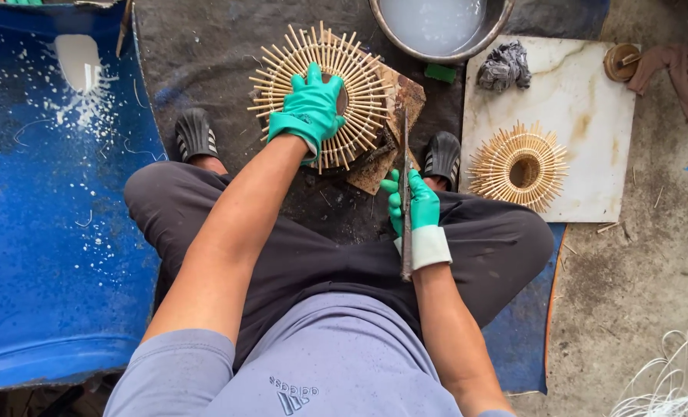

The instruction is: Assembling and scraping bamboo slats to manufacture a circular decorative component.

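The left hand (311, 108), in a teal rubber glove, lies flat with fingers spread on a round sunburst frame of pale bamboo sticks (322, 94), pressing it onto a worn brown wooden block (394, 127) set on dark ground between the person's two black sandals. The frame overhangs the block on its left and upper sides; its sticks radiate evenly from an open central ring, and the hand covers the lower left part. The right hand (413, 205), also gloved in teal, is closed round the handle of a long narrow metal blade (405, 193), which stands nearly vertical in view with its tip at the block's edge, just right of the frame. Room is tight: a blue plastic sheet (43, 232) spattered with white borders the left side, and a metal basin of milky liquid (436, 27) sits just above the frame. To the right, a second finished bamboo sunburst (519, 166) rests on a pale stone slab (591, 100), well apart from the blade, with a crumpled grey rag (504, 66) at the slab's upper corner.
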